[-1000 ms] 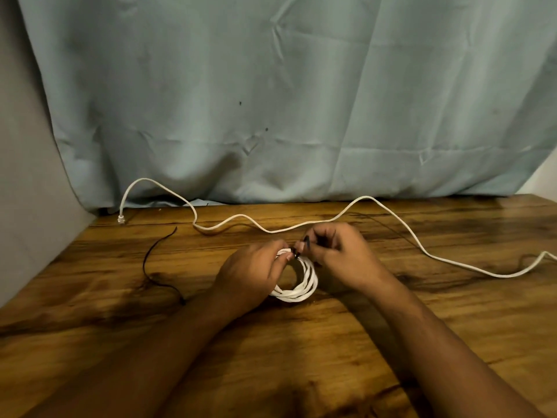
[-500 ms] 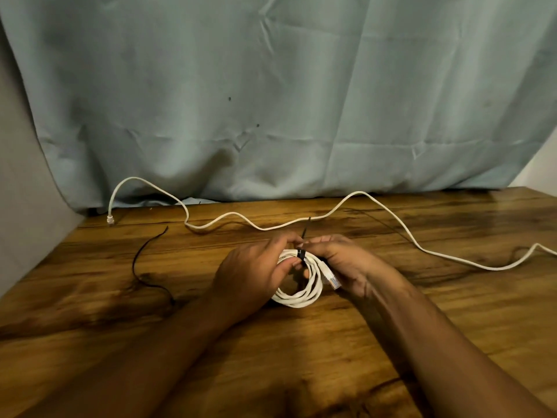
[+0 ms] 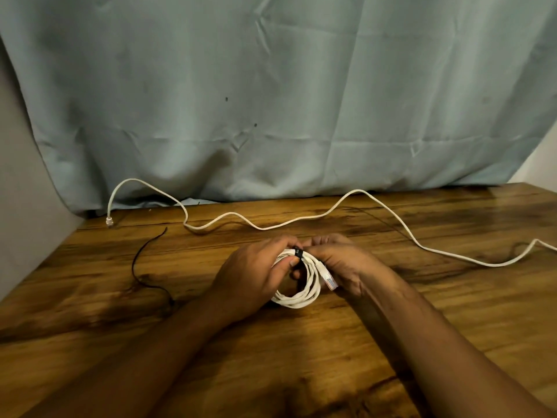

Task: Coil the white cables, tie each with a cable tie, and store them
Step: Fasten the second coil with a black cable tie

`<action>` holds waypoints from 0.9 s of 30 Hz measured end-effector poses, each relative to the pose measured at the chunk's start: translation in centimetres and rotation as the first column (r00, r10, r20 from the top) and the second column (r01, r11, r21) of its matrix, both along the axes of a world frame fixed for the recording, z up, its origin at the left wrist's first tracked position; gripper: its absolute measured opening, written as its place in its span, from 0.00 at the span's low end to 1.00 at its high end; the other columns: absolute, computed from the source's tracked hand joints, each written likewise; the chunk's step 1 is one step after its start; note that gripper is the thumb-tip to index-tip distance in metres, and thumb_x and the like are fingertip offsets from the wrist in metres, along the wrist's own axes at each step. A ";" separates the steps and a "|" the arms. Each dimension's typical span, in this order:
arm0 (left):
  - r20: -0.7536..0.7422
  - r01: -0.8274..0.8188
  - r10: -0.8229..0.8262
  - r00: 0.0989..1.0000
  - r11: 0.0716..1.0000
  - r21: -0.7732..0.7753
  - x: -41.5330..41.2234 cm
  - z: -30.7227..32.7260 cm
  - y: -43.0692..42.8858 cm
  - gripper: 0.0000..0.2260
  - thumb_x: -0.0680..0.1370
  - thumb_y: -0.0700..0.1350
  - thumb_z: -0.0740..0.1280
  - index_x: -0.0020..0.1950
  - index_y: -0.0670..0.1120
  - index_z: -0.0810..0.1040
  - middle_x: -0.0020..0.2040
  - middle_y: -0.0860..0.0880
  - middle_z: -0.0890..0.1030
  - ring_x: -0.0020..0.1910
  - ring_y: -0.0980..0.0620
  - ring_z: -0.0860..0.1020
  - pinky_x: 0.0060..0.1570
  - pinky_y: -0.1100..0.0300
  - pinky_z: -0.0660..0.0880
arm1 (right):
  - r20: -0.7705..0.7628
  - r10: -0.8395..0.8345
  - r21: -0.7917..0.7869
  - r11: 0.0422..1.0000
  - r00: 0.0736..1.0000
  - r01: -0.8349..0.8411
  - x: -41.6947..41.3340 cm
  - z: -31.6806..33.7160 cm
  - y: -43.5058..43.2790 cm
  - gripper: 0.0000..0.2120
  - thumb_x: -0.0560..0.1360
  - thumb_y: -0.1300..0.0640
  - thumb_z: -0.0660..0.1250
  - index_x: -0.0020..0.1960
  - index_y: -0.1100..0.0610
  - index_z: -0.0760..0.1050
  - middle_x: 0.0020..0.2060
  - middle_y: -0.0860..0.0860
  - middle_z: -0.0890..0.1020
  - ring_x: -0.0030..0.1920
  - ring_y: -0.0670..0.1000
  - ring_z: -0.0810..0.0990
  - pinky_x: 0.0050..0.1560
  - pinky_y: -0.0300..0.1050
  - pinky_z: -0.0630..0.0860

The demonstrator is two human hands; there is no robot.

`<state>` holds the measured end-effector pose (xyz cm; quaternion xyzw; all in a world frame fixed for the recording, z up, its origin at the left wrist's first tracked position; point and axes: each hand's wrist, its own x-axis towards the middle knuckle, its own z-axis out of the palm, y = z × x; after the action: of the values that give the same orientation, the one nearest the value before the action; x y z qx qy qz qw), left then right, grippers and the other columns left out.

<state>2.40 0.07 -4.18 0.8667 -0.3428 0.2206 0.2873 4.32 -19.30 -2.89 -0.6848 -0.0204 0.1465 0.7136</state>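
At the far left, against the foot of the hanging blue-grey cloth (image 3: 271,86), the small plug (image 3: 109,220) of a long uncoiled white cable (image 3: 265,229) rests on the dark-grained wooden table (image 3: 301,357). From there the cable rises in an arch and wanders in loose waves along the back of the table towards the right edge. Nearer the front and left of the middle, a thin black cable tie (image 3: 133,265) lies loose in a curve on the wood, well apart from the hands.

In the middle, the left hand (image 3: 253,276) has its fingers curled round the left side of a small coil of white cable (image 3: 301,298), its thumb pressed on the strands just below a black band (image 3: 298,252) wrapped round the top of the coil. The coil's lower loops rest on the table. The right hand (image 3: 340,263) meets the left at that band, its fingers curled and pinching the coil's top. A clear end connector (image 3: 329,280) sticks out of the coil against the right palm.
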 end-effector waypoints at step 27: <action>-0.297 -0.005 -0.071 0.952 0.969 -0.248 0.8 0.2 0.5 0.10 0.82 0.52 0.60 0.57 0.52 0.79 0.48 0.55 0.84 0.50 0.58 0.81 0.55 0.52 0.77 | 0.112 0.092 -0.037 0.995 0.989 -0.088 -1.1 0.2 1.2 0.06 0.71 0.72 0.73 0.42 0.63 0.85 0.40 0.62 0.86 0.42 0.59 0.84 0.50 0.51 0.78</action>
<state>3.20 0.54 -3.95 0.8422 -0.2791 0.1209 0.4452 3.23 -18.14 -2.68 -0.7019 -0.0895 0.1397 0.6927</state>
